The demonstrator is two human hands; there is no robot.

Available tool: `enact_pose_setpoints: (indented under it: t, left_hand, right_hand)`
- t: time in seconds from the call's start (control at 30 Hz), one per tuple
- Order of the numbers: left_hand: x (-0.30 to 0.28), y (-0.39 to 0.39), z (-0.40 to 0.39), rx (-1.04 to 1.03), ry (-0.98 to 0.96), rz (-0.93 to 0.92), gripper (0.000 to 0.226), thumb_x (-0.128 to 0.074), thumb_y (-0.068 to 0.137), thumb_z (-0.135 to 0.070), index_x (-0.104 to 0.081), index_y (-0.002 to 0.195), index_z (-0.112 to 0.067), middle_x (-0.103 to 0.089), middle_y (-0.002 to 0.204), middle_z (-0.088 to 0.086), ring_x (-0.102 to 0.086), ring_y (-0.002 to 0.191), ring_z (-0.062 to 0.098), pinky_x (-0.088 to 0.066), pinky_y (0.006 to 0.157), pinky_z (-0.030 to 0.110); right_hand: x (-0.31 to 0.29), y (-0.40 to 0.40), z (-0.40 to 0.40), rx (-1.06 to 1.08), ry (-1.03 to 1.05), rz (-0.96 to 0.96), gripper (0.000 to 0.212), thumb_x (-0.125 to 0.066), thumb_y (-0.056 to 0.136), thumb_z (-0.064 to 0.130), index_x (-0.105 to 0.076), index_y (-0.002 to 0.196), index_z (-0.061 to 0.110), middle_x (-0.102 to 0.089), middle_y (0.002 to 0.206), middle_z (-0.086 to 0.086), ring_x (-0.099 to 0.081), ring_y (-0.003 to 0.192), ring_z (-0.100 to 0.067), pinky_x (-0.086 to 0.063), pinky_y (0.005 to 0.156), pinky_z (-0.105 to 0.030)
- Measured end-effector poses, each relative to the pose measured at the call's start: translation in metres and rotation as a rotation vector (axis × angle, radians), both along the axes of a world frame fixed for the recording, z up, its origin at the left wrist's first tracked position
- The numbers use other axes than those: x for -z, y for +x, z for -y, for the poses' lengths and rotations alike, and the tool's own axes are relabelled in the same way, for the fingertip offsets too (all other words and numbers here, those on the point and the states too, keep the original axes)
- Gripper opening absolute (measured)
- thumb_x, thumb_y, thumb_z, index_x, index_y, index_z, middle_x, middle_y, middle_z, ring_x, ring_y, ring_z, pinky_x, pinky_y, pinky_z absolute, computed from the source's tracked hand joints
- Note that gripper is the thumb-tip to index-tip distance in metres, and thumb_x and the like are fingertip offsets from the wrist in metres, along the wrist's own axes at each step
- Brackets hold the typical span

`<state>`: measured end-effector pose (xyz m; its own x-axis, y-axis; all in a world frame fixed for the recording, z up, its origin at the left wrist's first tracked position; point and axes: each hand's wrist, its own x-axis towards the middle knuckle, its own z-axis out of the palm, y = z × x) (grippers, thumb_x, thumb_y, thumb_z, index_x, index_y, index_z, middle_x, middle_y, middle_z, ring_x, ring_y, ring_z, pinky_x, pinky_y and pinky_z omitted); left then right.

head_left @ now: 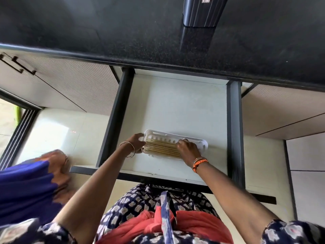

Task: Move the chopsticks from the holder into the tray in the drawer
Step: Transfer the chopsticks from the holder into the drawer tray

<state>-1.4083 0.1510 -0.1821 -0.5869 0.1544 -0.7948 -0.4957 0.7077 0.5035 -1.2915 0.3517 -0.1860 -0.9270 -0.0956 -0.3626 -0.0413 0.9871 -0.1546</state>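
Note:
Several pale wooden chopsticks [162, 147] lie side by side in a white slotted plastic tray [202, 144] on the floor of the pulled-out drawer [175, 106]. My left hand [138, 141] grips the tray's left end. My right hand [188, 149] rests on the chopsticks' right ends, fingers curled over them, and covers part of the tray. The dark ribbed holder [200, 12] stands on the black countertop at the top of the view.
The black granite countertop [105, 32] overhangs the drawer. Dark metal drawer rails [234, 129] run along both sides. Cabinet fronts with a black handle [17, 65] are to the left. Another person in blue cloth [26, 187] is at the lower left.

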Motion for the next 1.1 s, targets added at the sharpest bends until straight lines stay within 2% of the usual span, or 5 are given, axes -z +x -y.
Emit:
enact_pose_setpoints:
  t: [0.37, 0.57, 0.73, 0.9, 1.1]
  left_hand:
    - [-0.003, -0.01, -0.001, -0.024, 0.059, 0.148, 0.045, -0.046, 0.086, 0.014, -0.051, 0.126, -0.007, -0.054, 0.073, 0.01, -0.055, 0.062, 0.02, -0.052, 0.038, 0.022]
    - [-0.011, -0.021, -0.005, 0.13, -0.021, 0.172, 0.042, -0.052, 0.091, -0.001, -0.045, 0.131, -0.005, -0.059, 0.089, 0.014, -0.055, 0.068, 0.021, -0.052, 0.053, 0.028]
    - [-0.053, -0.068, -0.038, 0.523, -0.249, -0.248, 0.053, -0.051, 0.094, -0.021, -0.033, 0.139, 0.0, -0.041, 0.144, 0.021, -0.043, 0.131, 0.031, -0.034, 0.105, 0.03]
    - [-0.136, -0.133, -0.107, 0.377, -0.009, -0.676, 0.035, -0.049, 0.088, -0.005, -0.051, 0.123, 0.0, -0.062, 0.116, 0.027, -0.059, 0.108, 0.039, -0.043, 0.091, 0.034]
    - [-0.218, -0.207, -0.189, 0.378, 0.217, -1.072, 0.046, -0.049, 0.084, -0.004, -0.045, 0.13, -0.008, -0.051, 0.132, 0.017, -0.048, 0.122, 0.033, -0.037, 0.105, 0.036]
  right_hand:
    - [0.009, 0.0, -0.002, 0.101, -0.046, 0.0, 0.049, -0.049, 0.077, -0.015, -0.053, 0.121, 0.006, -0.058, 0.116, -0.017, -0.06, 0.102, -0.036, -0.054, 0.078, -0.044]
    - [-0.02, -0.014, 0.003, 0.124, -0.112, -0.159, 0.022, -0.047, 0.087, 0.002, -0.06, 0.104, 0.009, -0.07, 0.09, -0.014, -0.068, 0.081, -0.034, -0.05, 0.061, -0.034]
    - [-0.084, -0.052, -0.023, 0.237, -0.168, -0.38, 0.011, -0.052, 0.084, 0.018, -0.061, 0.089, 0.016, -0.073, 0.078, -0.01, -0.067, 0.074, -0.036, -0.049, 0.06, -0.035]
    - [-0.168, -0.129, -0.08, 0.494, -0.286, -0.75, 0.007, -0.057, 0.081, 0.017, -0.064, 0.083, 0.016, -0.07, 0.064, -0.007, -0.064, 0.064, -0.034, -0.048, 0.053, -0.031]
    - [-0.242, -0.229, -0.153, 0.684, -0.508, -0.928, 0.013, -0.057, 0.08, 0.009, -0.069, 0.084, 0.012, -0.071, 0.072, -0.007, -0.063, 0.063, -0.02, -0.052, 0.06, -0.03]
